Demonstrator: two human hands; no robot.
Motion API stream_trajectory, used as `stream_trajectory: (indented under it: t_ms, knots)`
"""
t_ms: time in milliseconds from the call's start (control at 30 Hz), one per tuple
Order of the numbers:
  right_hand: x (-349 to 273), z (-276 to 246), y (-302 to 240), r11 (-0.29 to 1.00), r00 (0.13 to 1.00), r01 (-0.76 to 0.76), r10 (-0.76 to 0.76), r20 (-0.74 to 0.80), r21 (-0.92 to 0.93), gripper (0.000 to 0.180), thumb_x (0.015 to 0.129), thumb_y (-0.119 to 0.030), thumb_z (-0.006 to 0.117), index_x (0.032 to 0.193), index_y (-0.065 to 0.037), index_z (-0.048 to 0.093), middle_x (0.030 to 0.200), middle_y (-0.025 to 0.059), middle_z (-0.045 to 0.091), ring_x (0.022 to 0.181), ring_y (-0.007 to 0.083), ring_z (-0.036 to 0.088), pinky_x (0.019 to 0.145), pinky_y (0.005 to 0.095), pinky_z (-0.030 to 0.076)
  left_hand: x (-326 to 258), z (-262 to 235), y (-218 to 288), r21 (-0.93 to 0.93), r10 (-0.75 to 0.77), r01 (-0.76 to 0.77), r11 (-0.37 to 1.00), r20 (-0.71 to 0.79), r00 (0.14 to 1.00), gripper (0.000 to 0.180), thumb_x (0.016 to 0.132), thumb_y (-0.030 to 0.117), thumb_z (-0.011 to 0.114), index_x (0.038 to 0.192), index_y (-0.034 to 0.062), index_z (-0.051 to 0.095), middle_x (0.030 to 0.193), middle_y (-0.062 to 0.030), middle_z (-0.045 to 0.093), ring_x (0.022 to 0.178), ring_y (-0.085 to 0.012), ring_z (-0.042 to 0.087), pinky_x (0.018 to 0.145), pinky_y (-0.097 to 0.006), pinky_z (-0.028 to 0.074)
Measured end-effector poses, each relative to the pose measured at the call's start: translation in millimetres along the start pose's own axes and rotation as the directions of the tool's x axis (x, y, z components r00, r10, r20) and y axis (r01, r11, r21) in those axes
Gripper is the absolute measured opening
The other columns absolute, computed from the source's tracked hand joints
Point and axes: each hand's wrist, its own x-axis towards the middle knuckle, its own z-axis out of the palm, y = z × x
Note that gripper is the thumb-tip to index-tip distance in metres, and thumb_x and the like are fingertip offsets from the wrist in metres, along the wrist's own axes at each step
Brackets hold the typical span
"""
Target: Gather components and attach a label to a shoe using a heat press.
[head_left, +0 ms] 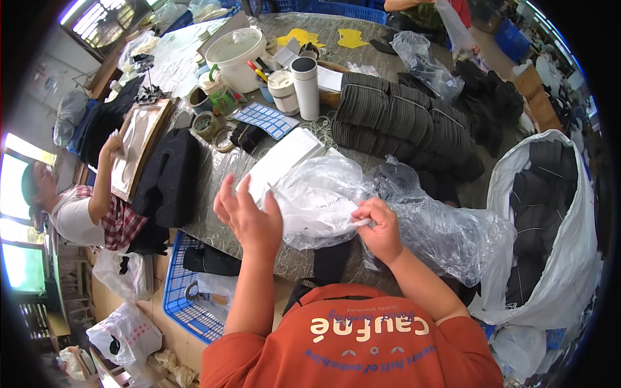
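Observation:
A clear plastic bag (pixel 323 210) lies crumpled at the table's near edge, with a white slip inside or beneath it. My right hand (pixel 380 227) pinches the bag's right side between thumb and fingers. At the bag's left side my left hand (pixel 251 218) is raised with its fingers spread; its thumb comes close to the plastic, and I cannot tell whether it touches. Just beyond, a white paper pad (pixel 284 158) lies slanted. More clear plastic wrapping (pixel 446 236) is heaped to the right of my right hand.
Bundled stacks of dark pads (pixel 401 119) fill the table's far right. A white tumbler (pixel 305 87), a white bucket (pixel 236 58) and tape rolls (pixel 207 123) stand farther back. A large white sack (pixel 498 187) of dark pieces is at right, a blue crate (pixel 178 284) below left. Co-workers (pixel 84 207) are nearby.

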Motion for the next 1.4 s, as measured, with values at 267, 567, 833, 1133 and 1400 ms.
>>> stream_trajectory:
  t_ms: [267, 567, 833, 1133, 1400]
  knots:
    - [5.9, 14.2, -32.0, 0.938, 0.976, 0.022, 0.055, -0.213, 0.345, 0.025, 0.079, -0.024, 0.068, 0.086, -0.006, 0.053, 0.078, 0.0050, 0.052, 0.077, 0.0198, 0.058, 0.068, 0.0284, 0.046, -27.1, 15.4, 34.5, -0.720, 0.569, -0.041, 0.693, 0.510, 0.645, 0.010, 0.075, 0.007, 0.061, 0.082, 0.0012, 0.060, 0.083, -0.0151, 0.062, 0.077, -0.0356, 0.058, 0.068, -0.043, 0.047]
    - [1.3, -18.9, -16.9, 0.594, 0.727, -0.639, 0.674, 0.131, 0.488, 0.014, 0.083, 0.000, 0.048, 0.096, -0.002, 0.047, 0.085, 0.0103, 0.059, 0.057, 0.0203, 0.057, 0.057, 0.0283, 0.049, -19.1, 70.1, -31.3, -0.170, 0.235, -0.210, 0.963, 0.911, 0.338, 0.086, 0.061, 0.040, 0.076, 0.128, -0.0018, 0.042, 0.137, -0.0217, 0.036, 0.130, -0.0339, 0.030, 0.107, -0.038, 0.024]
    - [34.6, 38.7, -56.5, 0.990, 0.788, 0.140, -0.127, 0.602, 0.025, 0.009, 0.080, -0.005, 0.053, 0.087, -0.003, 0.058, 0.089, 0.0149, 0.058, 0.086, 0.0285, 0.058, 0.075, 0.0365, 0.047, -17.4, 68.0, -14.1, -0.292, 0.379, -0.309, 0.905, 0.883, 0.277, 0.058, 0.063, 0.025, 0.074, 0.113, 0.0039, 0.055, 0.120, -0.0175, 0.052, 0.112, -0.0342, 0.048, 0.095, -0.038, 0.038]
    - [26.5, 53.7, 44.1, 0.628, 0.856, 0.080, 0.354, 0.376, -0.774, 0.025, 0.079, -0.009, 0.049, 0.102, -0.007, 0.058, 0.104, 0.0067, 0.060, 0.106, 0.0237, 0.054, 0.097, 0.0603, 0.025, -30.2, 78.7, -62.1, -0.461, 0.298, 0.250, 0.852, 0.818, 0.491, 0.014, 0.076, 0.011, 0.061, 0.085, 0.0003, 0.066, 0.085, -0.0167, 0.063, 0.082, -0.0343, 0.060, 0.073, -0.036, 0.047]
    - [30.6, 47.7, 27.7, 0.823, 0.951, 0.010, 0.168, 0.261, -0.567, 0.029, 0.073, -0.012, 0.058, 0.102, -0.013, 0.057, 0.101, 0.0059, 0.061, 0.102, 0.0225, 0.055, 0.101, 0.0633, 0.017, -14.7, 84.2, -46.2, -0.367, 0.047, 0.602, 0.710, 0.877, 0.479, 0.014, 0.079, 0.006, 0.062, 0.091, -0.0004, 0.065, 0.075, -0.0014, 0.061, 0.070, -0.0079, 0.053, 0.065, -0.023, 0.044]
